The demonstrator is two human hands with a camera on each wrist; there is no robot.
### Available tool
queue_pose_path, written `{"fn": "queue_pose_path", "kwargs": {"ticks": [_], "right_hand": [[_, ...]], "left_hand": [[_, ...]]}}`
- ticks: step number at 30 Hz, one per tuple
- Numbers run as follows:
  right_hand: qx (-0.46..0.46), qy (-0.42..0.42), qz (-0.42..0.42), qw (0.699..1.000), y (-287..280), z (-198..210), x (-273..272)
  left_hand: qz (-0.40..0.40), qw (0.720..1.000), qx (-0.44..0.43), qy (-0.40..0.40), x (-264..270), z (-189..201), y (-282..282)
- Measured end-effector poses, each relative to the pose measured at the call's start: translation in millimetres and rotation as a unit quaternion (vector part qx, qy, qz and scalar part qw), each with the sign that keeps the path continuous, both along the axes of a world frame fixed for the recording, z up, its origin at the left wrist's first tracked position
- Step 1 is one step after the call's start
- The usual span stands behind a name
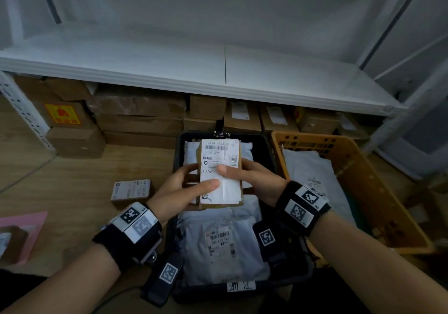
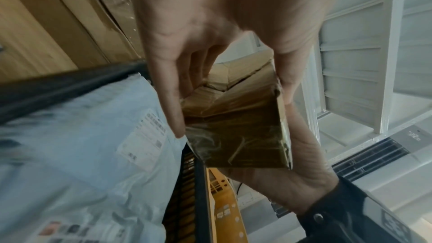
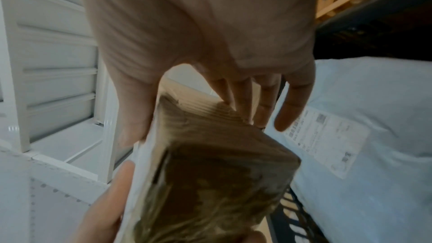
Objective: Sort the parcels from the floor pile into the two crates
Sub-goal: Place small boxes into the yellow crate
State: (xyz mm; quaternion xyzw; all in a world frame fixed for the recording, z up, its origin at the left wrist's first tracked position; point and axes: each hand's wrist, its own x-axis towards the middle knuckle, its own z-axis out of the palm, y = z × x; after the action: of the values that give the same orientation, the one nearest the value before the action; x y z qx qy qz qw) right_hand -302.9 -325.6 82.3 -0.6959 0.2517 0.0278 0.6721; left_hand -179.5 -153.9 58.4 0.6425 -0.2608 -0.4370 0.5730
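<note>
A small brown cardboard parcel (image 1: 221, 173) with a white shipping label is held above the black crate (image 1: 263, 144). My left hand (image 1: 184, 192) grips its left side, thumb on the label and fingers underneath. My right hand (image 1: 252, 180) grips its right side, thumb across the label. The left wrist view shows the parcel (image 2: 238, 136) pinched between my thumb and fingers; in the right wrist view the parcel (image 3: 210, 182) fills the lower middle. The black crate holds several white poly bags (image 1: 220, 241). Right of it stands the orange crate (image 1: 378, 192) with a white bag (image 1: 312, 175) inside.
A small labelled box (image 1: 132, 191) lies on the wooden floor left of the black crate. A pink parcel (image 1: 21, 236) sits at the far left edge. Stacked cardboard boxes (image 1: 138, 117) line the back under a white shelf (image 1: 194, 71).
</note>
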Motion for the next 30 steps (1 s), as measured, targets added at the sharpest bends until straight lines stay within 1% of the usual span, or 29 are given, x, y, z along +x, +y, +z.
{"fn": "queue_pose_path", "kwargs": {"ticks": [1, 3, 4, 6, 8, 9, 10, 11, 12, 13, 14, 15, 16, 17, 18, 19, 21, 23, 24, 26, 27, 28, 29, 30], "right_hand": [[-0.007, -0.014, -0.01, 1.0, -6, 0, -5], [-0.022, -0.025, -0.058, 0.998, -21, 0, -15], [-0.036, -0.015, -0.075, 0.996, -30, 0, -21], [-0.086, 0.02, -0.069, 0.994, -49, -1, -35], [-0.149, 0.066, -0.088, 0.983, -68, -5, -51], [-0.179, 0.092, -0.101, 0.974, -75, -8, -58], [-0.206, 0.119, -0.098, 0.966, -81, -11, -64], [-0.229, 0.147, -0.082, 0.959, -84, -16, -68], [-0.247, 0.175, -0.06, 0.951, -85, -21, -71], [-0.262, 0.199, -0.039, 0.944, -85, -26, -72], [-0.272, 0.219, -0.017, 0.937, -85, -31, -72], [-0.275, 0.237, 0.007, 0.932, -84, -36, -71], [-0.274, 0.254, 0.033, 0.927, -83, -40, -69], [-0.269, 0.271, 0.06, 0.922, -83, -44, -66], [-0.259, 0.287, 0.09, 0.918, -83, -46, -64], [-0.248, 0.302, 0.12, 0.912, -83, -48, -62], [-0.235, 0.322, 0.168, 0.902, -82, -53, -57], [-0.232, 0.329, 0.195, 0.894, -81, -60, -52], [-0.238, 0.328, 0.205, 0.891, -80, -63, -48], [-0.254, 0.326, 0.224, 0.883, -79, -66, -39], [-0.256, 0.329, 0.227, 0.88, -78, -67, -35], [-0.257, 0.335, 0.233, 0.876, -78, -67, -32], [-0.265, 0.345, 0.245, 0.866, -78, -69, -32], [-0.28, 0.359, 0.262, 0.851, -77, -72, -33]], "left_hand": [[-0.007, 1.0, -0.003, -0.011, -4, -2, -8], [-0.038, 0.999, -0.004, -0.032, -16, -9, -22], [-0.061, 0.997, -0.003, -0.036, -23, -14, -29], [-0.124, 0.991, 0.022, -0.053, -34, -27, -42], [-0.2, 0.972, 0.08, -0.089, -42, -45, -54], [-0.247, 0.95, 0.126, -0.146, -46, -55, -60], [-0.299, 0.907, 0.172, -0.239, -49, -65, -65], [-0.346, 0.847, 0.212, -0.344, -53, -74, -69], [-0.386, 0.78, 0.243, -0.429, -59, -82, -71], [-0.421, 0.719, 0.266, -0.485, -65, -86, -74], [-0.45, 0.671, 0.274, -0.523, -71, -90, -76], [-0.469, 0.639, 0.272, -0.546, -76, -95, -79], [-0.48, 0.619, 0.278, -0.556, -80, -98, -82], [-0.484, 0.611, 0.283, -0.559, -83, -101, -85], [-0.485, 0.609, 0.289, -0.557, -84, -103, -87], [-0.481, 0.614, 0.286, -0.556, -84, -102, -88], [-0.471, 0.624, 0.222, -0.583, -79, -105, -90], [-0.428, 0.684, 0.168, -0.566, -72, -105, -87], [-0.422, 0.694, 0.149, -0.564, -67, -106, -85], [-0.453, 0.669, 0.124, -0.576, -58, -109, -81], [-0.456, 0.673, 0.115, -0.57, -55, -111, -79], [-0.455, 0.692, 0.119, -0.548, -52, -109, -78], [-0.463, 0.693, 0.126, -0.538, -50, -108, -79], [-0.469, 0.687, 0.126, -0.54, -49, -107, -79]]}}
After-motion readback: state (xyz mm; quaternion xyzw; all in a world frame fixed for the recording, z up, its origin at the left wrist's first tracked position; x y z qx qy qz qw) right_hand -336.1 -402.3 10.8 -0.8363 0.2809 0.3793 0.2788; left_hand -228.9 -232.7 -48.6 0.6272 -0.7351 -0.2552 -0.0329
